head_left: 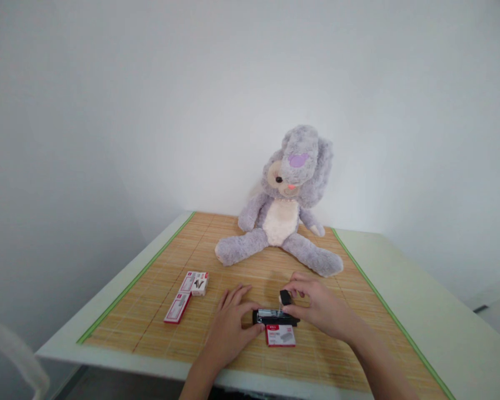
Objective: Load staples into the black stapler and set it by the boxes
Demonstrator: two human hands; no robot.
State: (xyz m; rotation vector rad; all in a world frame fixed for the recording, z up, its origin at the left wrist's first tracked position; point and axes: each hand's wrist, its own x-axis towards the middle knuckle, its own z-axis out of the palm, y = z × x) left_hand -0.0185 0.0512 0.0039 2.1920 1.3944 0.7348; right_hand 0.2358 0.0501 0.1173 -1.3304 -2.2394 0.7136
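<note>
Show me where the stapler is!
In the head view, the black stapler is low and just right of centre on the bamboo mat, between the left hand and the right hand, just beyond a small red-and-white box.

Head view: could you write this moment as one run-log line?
left hand: gripping black stapler end | right hand: pinching black piece at stapler | near side: red-and-white box | behind: plush rabbit, seated
</note>
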